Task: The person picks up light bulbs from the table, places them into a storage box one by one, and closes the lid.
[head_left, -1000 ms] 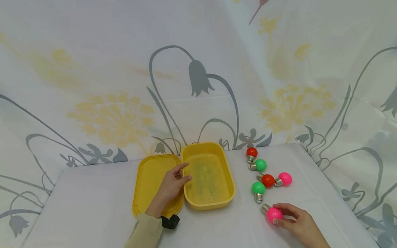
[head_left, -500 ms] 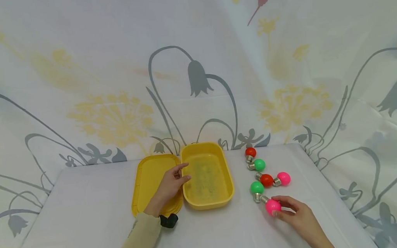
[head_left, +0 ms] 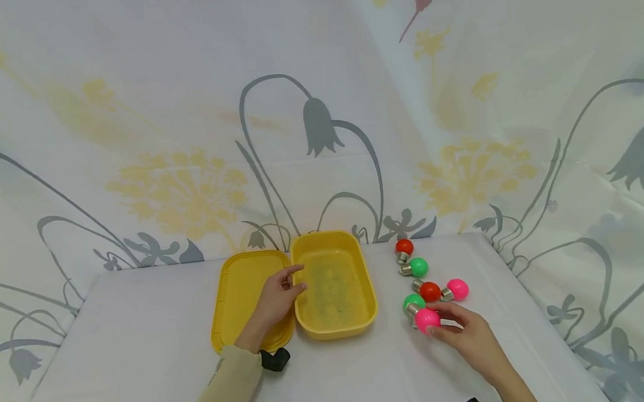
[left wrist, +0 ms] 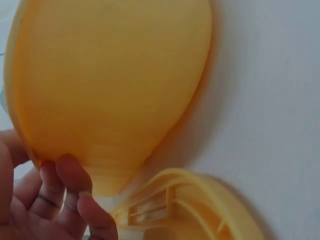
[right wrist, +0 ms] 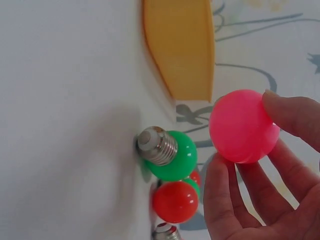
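My right hand (head_left: 471, 337) pinches a pink light bulb (head_left: 427, 321) by its globe, with the metal screw base pointing up and left. In the right wrist view the pink bulb (right wrist: 244, 126) sits between thumb and fingertips, above the table. Behind it in the head view, a green bulb (head_left: 414, 301) is partly covered. At the left rim of a yellow plastic box (head_left: 338, 333), my left hand (head_left: 276, 302) grips the wall. The left wrist view shows curled fingers (left wrist: 72, 172) against the box's outer wall (left wrist: 115, 90).
A yellow lid (head_left: 243, 276) lies left of the box, partly under the left forearm. Right of the box lie a red bulb (head_left: 404, 247), a green bulb (head_left: 419, 267), another red bulb (head_left: 430, 291) and a pink bulb (head_left: 458, 289). A flower-printed cloth (head_left: 179, 111) stands behind the table.
My right hand has moved up and left with the pink bulb, which now overlaps the nearer green bulb in the head view. The left hand has stayed at the box's rim.
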Tool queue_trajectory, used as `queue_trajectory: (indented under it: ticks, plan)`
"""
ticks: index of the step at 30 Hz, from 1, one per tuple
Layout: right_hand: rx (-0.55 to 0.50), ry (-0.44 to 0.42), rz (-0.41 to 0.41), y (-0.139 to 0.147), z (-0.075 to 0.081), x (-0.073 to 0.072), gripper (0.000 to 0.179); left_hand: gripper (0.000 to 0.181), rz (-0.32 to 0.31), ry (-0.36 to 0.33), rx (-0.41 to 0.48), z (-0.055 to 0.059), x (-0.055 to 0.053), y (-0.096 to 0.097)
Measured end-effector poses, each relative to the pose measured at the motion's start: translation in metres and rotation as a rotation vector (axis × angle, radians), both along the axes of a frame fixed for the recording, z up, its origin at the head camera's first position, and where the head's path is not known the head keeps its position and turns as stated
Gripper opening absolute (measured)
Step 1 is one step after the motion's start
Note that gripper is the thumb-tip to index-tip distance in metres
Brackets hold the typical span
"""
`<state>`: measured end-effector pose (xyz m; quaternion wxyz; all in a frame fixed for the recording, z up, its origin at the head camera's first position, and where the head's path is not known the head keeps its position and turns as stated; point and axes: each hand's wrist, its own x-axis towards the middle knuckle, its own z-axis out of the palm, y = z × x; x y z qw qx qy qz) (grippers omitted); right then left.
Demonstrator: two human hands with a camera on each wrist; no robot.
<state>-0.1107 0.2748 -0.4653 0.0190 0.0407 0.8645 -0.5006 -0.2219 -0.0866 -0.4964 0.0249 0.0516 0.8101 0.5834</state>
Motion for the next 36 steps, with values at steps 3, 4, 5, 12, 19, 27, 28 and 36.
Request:
queue_trajectory:
  ticks: [3, 4, 5, 12, 19, 27, 28, 36]
  plan:
    - [-0.014, 0.03, 0.012, -0.004, 0.003, -0.004, 0.045, 0.035, 0.045, 0.027, -0.038, 0.0, 0.002, 0.004]
    - [-0.017, 0.038, 0.017, -0.006, 0.003, -0.005, 0.045, 0.034, 0.059, 0.036, -0.049, 0.0, 0.002, 0.006]
    - [-0.019, 0.045, 0.023, -0.007, 0.004, -0.006, 0.046, 0.034, 0.073, 0.042, -0.06, 0.0, 0.003, 0.007]
    - [-0.017, 0.089, 0.053, -0.015, 0.009, -0.014, 0.045, 0.034, 0.1, 0.046, -0.138, 0.0, 0.007, 0.011]
    - [0.003, 0.117, 0.074, -0.022, 0.012, -0.023, 0.044, 0.032, 0.028, 0.005, -0.143, 0.005, 0.007, 0.005]
    - [0.003, 0.131, 0.119, -0.03, 0.015, -0.035, 0.045, 0.034, 0.036, 0.08, -0.272, 0.005, 0.008, 0.007]
    - [-0.003, 0.128, 0.125, -0.031, 0.016, -0.037, 0.045, 0.035, 0.035, 0.087, -0.282, 0.005, 0.007, 0.007]
    - [-0.044, 0.099, 0.175, -0.046, 0.021, -0.054, 0.042, 0.04, -0.003, 0.054, -0.288, 0.003, 0.005, 0.003]
